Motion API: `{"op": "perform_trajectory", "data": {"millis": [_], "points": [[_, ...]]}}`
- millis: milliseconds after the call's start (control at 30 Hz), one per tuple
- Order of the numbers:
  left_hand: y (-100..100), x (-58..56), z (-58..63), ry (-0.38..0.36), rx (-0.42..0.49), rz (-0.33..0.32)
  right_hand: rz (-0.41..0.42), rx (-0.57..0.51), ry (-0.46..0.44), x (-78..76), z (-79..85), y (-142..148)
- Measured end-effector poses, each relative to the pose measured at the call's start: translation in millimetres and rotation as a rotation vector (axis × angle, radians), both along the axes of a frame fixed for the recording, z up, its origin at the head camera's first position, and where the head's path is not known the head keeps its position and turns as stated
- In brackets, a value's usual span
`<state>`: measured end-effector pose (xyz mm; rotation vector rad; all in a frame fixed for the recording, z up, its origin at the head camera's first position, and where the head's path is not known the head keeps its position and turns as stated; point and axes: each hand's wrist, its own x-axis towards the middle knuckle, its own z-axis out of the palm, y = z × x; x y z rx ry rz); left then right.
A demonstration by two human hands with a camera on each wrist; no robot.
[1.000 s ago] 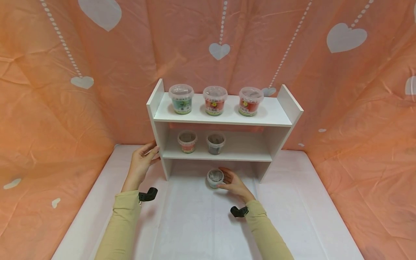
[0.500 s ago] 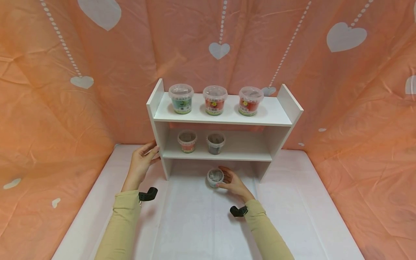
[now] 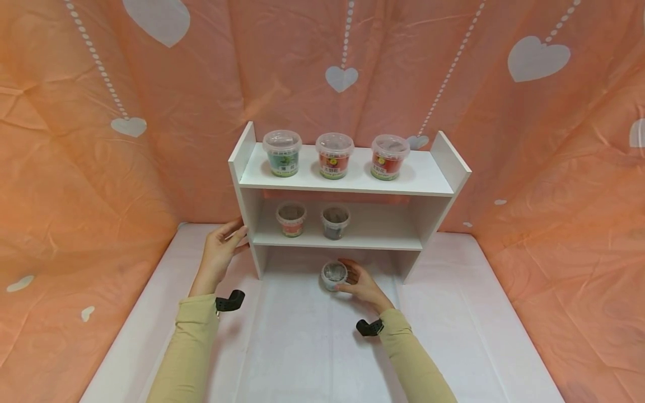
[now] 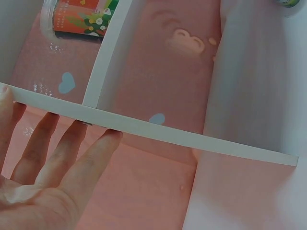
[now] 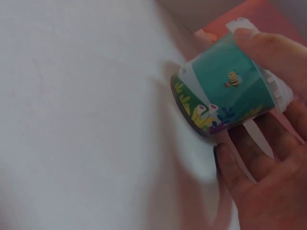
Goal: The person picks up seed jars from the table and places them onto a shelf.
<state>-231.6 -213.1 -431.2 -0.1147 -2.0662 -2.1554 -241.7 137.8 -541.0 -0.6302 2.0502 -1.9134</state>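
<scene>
In the head view my right hand holds a small clear plastic tub by its side, low in front of the shelf's bottom bay. The right wrist view shows that tub with a teal label, a printed bee and leaves. The right thumb lies at its rim, and the other fingers are on the opposite side. My left hand rests against the left side panel of the white shelf. Seen from the left wrist, the straight fingers touch the panel; the thumb is partly cut off.
Three tubs stand on the top board: one green-labelled tub and two red-labelled, including the middle tub. The middle board holds a red-labelled tub and a dark-looking tub. Orange cloth surrounds the white table.
Almost nothing differs. The head view has shifted very slightly, and both hands and the tub stay in the same places.
</scene>
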Motion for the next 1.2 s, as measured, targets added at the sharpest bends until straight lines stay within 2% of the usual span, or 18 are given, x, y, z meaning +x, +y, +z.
{"op": "perform_trajectory", "data": {"millis": [67, 267, 433, 700, 933, 1200], "points": [[0.1, -0.4, -0.3, -0.002, 0.000, 0.001, -0.001, -0.004, 0.009, -0.6, -2.5, 0.2], [0.5, -0.5, -1.0, -0.010, 0.001, 0.004, -0.048, 0.013, 0.027, -8.2, -24.4, 3.0], [0.4, -1.0, -1.3, -0.011, -0.006, 0.005, -0.066, 0.021, 0.048, -8.4, -29.3, 6.5], [-0.2, -1.3, -1.3, -0.003, -0.007, 0.013, -0.093, 0.039, 0.050, -4.7, -23.4, 16.2], [0.0, -1.3, -0.6, -0.003, -0.008, 0.012, -0.114, 0.088, 0.082, 10.4, -0.2, 26.1], [-0.1, -0.5, -1.2, 0.002, -0.007, 0.005, -0.137, 0.082, 0.096, 17.2, 2.7, 40.1]]}}
